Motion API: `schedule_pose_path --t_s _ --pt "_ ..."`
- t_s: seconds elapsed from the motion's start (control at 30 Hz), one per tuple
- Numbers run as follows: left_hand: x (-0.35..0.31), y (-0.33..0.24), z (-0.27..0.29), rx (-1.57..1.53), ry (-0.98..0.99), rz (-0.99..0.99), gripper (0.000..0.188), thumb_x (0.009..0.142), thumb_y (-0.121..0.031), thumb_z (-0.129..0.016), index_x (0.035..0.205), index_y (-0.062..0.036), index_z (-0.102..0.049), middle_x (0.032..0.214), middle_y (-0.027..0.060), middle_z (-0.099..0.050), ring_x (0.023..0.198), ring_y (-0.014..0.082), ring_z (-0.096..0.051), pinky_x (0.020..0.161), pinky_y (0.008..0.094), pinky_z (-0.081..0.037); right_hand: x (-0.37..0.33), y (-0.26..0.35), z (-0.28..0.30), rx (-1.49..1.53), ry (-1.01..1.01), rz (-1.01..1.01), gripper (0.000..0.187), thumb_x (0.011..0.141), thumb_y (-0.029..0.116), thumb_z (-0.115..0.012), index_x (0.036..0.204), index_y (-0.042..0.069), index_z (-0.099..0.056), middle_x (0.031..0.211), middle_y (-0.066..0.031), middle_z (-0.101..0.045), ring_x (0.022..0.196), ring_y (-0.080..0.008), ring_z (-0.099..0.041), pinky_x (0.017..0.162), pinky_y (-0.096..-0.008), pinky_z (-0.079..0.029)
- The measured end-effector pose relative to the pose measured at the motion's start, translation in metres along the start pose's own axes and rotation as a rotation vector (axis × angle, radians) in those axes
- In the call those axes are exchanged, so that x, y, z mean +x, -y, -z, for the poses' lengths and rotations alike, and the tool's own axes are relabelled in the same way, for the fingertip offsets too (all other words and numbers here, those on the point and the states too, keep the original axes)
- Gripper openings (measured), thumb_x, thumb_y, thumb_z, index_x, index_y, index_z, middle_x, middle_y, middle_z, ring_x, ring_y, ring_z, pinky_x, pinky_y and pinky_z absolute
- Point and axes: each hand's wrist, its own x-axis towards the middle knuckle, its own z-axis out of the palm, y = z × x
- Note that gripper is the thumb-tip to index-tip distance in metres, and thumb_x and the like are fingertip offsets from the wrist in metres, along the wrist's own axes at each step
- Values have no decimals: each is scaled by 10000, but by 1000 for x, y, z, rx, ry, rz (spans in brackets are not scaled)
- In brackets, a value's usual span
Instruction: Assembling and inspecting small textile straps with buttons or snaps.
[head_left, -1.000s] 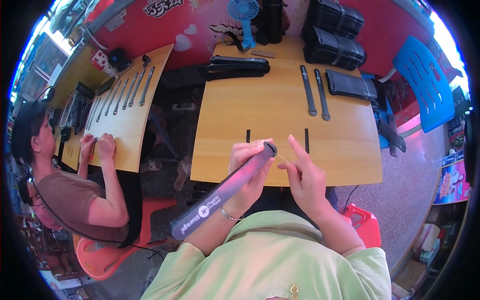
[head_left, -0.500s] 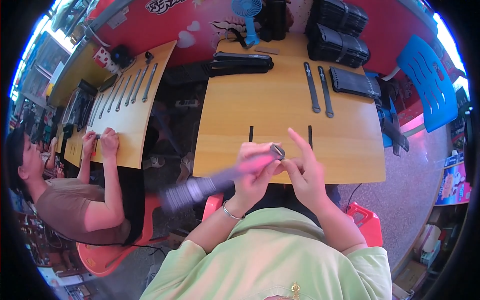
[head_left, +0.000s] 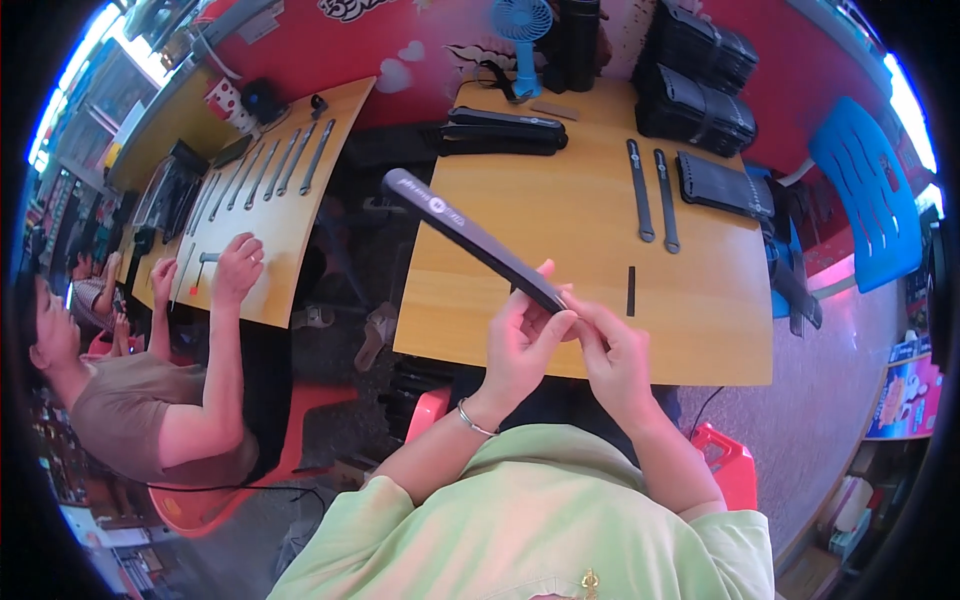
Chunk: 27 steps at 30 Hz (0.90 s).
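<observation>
while the left hand (head_left: 520,345) grips a dark strap (head_left: 475,236) by its near end above the bench (head_left: 465,305), the right hand (head_left: 619,362) has fingers (head_left: 592,315) touching that end, their hold unclear.

left hand (head_left: 522,342): fingers (head_left: 546,270) gripping; right hand (head_left: 615,355): fingers pinched just beside the left's; forearms (head_left: 437,440) angled inward

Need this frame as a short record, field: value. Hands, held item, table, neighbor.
Left hand: grips near end of dark strap
Right hand: at that same end
Strap angle: slants up-left, away from the hands
Table: two loose straps, strap bundle right of them
Far edge: blue fan
Neighbor: person at left table
</observation>
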Motion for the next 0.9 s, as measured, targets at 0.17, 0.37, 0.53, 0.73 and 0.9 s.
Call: schedule_pose_path --t_s 0.17,0.37,0.53,0.73,0.9 --pt "5 -1 17 188 210 -24 580 863 -16 -613 1366 44 -331 1105 96 -599 988 124 -585 876 271 -481 -3 -3 14 6 109 -78 267 891 8 -526 1136 71 -609 789 -81 -675 685 -142 -661 596 -235 -481" --pt "12 -19 18 539 332 -167 566 855 32 -591 1364 42 -344 1111 85 -580 989 131 -584 869 276 -490 6 2 18 -33 103 -87 227 878 0 -521 1058 58 -646 713 -73 -655 632 -136 -643 563 -246 -470" --pt "8 -19 23 205 345 32 523 842 28 -603 1326 33 -406 1014 59 -586 936 118 -582 829 252 -491 7 1 18 -109 95 -15 242 824 -43 -529 1006 48 -660 717 -94 -651 648 -143 -648 569 -260 -479" --pt "7 -30 23 102 337 174 381 845 21 -598 1208 41 -485 998 57 -597 930 110 -588 826 254 -494 11 2 16 -357 22 239 309 706 -58 -562 962 82 -665 682 -74 -630 629 -190 -638 566 -288 -489" --pt "4 -35 29 196 412 278 337 827 1 -622 1141 51 -510 980 63 -600 908 112 -605 819 259 -502 13 5 20 -574 -35 372 313 694 -35 -580 955 114 -668 669 -44 -622 611 -188 -626 540 -287 -477"
